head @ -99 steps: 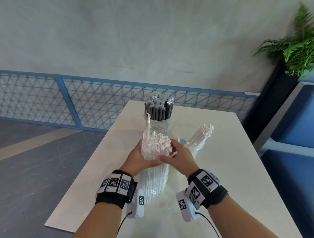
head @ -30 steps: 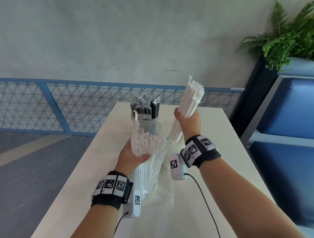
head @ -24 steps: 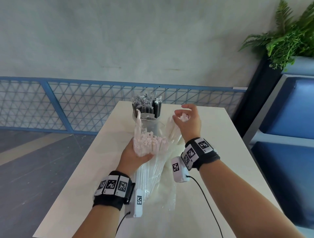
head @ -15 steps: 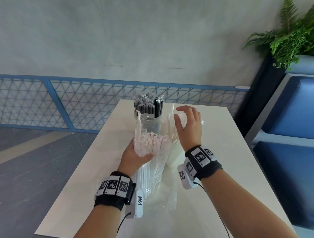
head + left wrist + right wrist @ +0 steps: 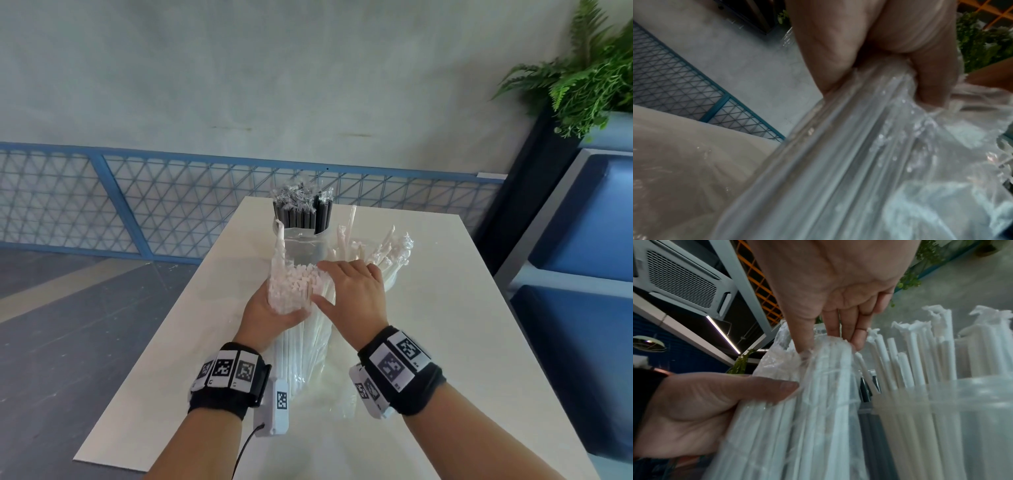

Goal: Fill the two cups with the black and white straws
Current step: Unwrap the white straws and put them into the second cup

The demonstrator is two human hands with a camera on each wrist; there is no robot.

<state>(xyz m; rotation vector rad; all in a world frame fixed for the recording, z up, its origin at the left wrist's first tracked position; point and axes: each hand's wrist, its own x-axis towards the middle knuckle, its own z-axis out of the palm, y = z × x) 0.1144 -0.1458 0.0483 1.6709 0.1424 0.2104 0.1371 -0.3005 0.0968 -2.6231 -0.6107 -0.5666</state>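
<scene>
On the white table (image 5: 445, 342) my left hand (image 5: 274, 308) grips a clear plastic bag of white straws (image 5: 301, 342) and holds it upright. My right hand (image 5: 320, 282) lies over the bag's open top. Its thumb and fingers (image 5: 838, 331) pinch a bunch of white straw tops (image 5: 828, 350). The left fingers (image 5: 859, 56) are curled round the bag (image 5: 838, 162). Behind the bag stands a clear cup full of black straws (image 5: 303, 212). To its right a second clear cup (image 5: 962, 418) holds white straws (image 5: 376, 250), which lean outward.
A blue mesh railing (image 5: 171, 205) runs behind the table's far edge. Blue seats (image 5: 582, 274) and a potted fern (image 5: 589, 78) stand on the right. Bare tabletop lies left and right of the cups, and the floor drops away on the left.
My right hand lowered a raised bunch of white straws into the right cup, let go, and came back down onto the bag's top. The left hand kept holding the bag.
</scene>
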